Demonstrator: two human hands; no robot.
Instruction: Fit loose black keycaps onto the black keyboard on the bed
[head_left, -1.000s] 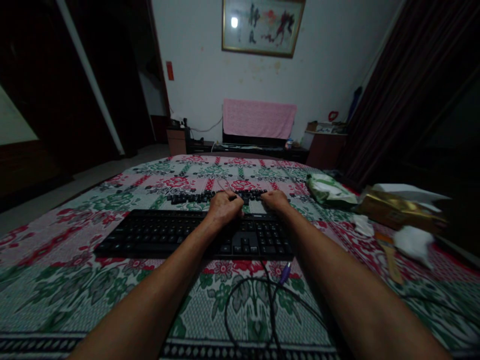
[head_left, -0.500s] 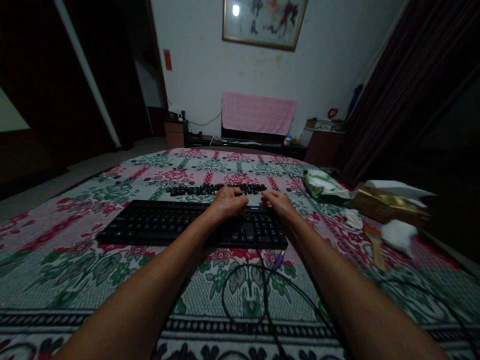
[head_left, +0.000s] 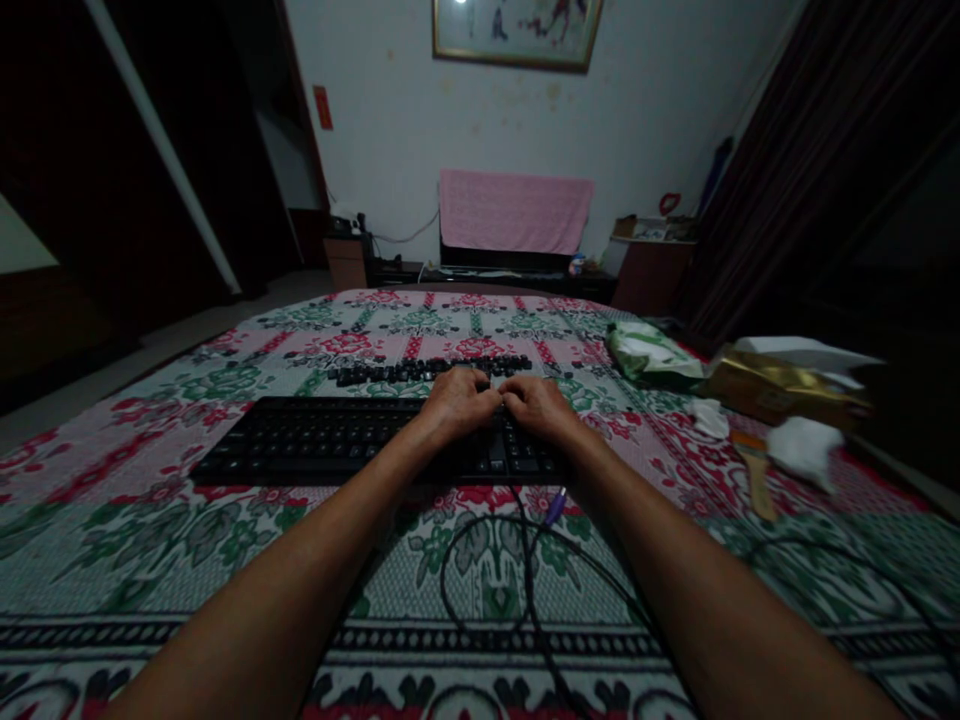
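A black keyboard point(head_left: 315, 440) lies across a flowered bedspread point(head_left: 150, 520). Both my hands rest on its right part near the far edge, knuckles almost touching. My left hand point(head_left: 456, 402) is curled into a loose fist. My right hand point(head_left: 537, 406) is curled too, its fingertips meeting the left hand's. What the fingers pinch is hidden. Just beyond the keyboard lies a row of loose black keycaps point(head_left: 420, 370). The keyboard's cable point(head_left: 525, 570) loops toward me between my forearms and ends in a purple plug point(head_left: 554, 506).
On the right of the bed lie a green packet point(head_left: 649, 355), a gold box point(head_left: 780, 392), white wadding point(head_left: 807, 446) and a wooden-handled brush point(head_left: 754, 476). Another dark cable point(head_left: 847, 570) runs at the right. A pink cloth point(head_left: 514, 211) covers a low unit at the wall.
My right hand has moved left until it meets my left hand, covering the pale gap on the keyboard. The view has tipped slightly downward.
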